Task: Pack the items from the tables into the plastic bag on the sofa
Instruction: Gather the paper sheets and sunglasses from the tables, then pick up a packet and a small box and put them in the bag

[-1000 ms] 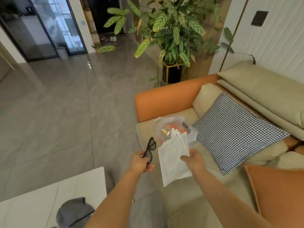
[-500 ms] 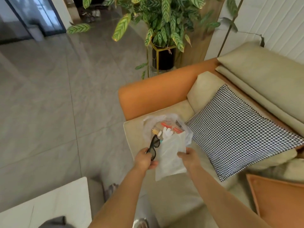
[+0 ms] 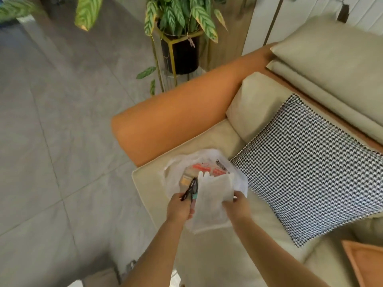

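From the head camera, looking down, a clear plastic bag [image 3: 207,168] sits open on the near-left end of the sofa's beige seat cushion [image 3: 149,183], just right of the orange armrest [image 3: 176,119] and touching the corner of the black-and-white houndstooth pillow [image 3: 306,168] on its right. Inside the bag lie small packets with orange-red markings [image 3: 204,167] and a yellowish item [image 3: 185,180]; what they are is too blurred to tell.

The left hand [image 3: 179,209] is at the near-left rim of the bag, its grip closed around a pair of black-framed glasses [image 3: 191,188], which point up and away over the bag's mouth. The right hand [image 3: 237,207] is just beside it on the right, its grip pinched on the right edge of a flat white pouch [image 3: 211,204]. The pouch stands between the two hands, its far end over the bag's opening and its near end hanging toward the cushion. A small teal object [image 3: 194,196] shows between the glasses and the pouch; I cannot tell what it is.

Farther off, behind the armrest, a potted plant [image 3: 180,17] with striped leaves stands in a gold-framed stand on the grey tiled floor [image 3: 51,121]. An orange cushion [image 3: 366,264] shows at the near right.
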Demonstrator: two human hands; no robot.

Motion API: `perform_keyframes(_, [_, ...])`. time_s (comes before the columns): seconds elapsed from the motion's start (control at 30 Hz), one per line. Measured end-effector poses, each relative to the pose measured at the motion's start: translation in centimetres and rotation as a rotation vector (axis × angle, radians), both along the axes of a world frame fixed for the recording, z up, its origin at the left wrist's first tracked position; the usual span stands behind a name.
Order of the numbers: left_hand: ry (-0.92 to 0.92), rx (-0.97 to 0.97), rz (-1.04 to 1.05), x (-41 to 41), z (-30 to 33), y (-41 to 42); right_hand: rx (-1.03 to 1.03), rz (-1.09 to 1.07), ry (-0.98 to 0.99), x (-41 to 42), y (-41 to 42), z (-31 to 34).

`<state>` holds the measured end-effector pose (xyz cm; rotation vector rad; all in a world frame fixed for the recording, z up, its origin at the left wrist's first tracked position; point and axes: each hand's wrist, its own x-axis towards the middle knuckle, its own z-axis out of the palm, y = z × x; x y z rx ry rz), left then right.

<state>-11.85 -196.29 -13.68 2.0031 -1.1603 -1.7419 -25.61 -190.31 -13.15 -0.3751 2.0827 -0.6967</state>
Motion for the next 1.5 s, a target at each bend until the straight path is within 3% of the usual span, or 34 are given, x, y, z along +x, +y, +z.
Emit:
perform_keyframes(0.37, [-0.147, -0.178, -0.296, -2.2, -8.9, -7.0, -0.011, 0.024, 0.123, -0.5, -6.6, -8.6])
perform_keyframes(0.47, [-0.160, -0.145, -0.424, -2.7, -10.9, -6.7, 0.029, 0.139, 0.174, 0.1, -6.6, -10.4])
perform_keyframes(0.67, [-0.196, -0.125, -0.477, -2.1, -11.9, -4.8, 0.077, 0.363, 0.357, 0.7, -4.9, -11.0])
perform_keyframes(1.0, [-0.087, -0.075, -0.203, 2.1, -6.4, 1.3, 0.046, 0.753, 0.441, 3.3, -0.3, -6.3])
perform_keyframes(1.33, [-0.110, -0.102, 0.027, 10.8, -2.7, 15.0, 0.016, 1.125, 0.527, 9.2, 9.0, -2.7])
perform_keyframes(1.5, [-0.171, -0.080, 0.164, 15.4, -2.2, 22.5, -0.019, 1.279, 0.455, 14.4, 14.5, -3.0])
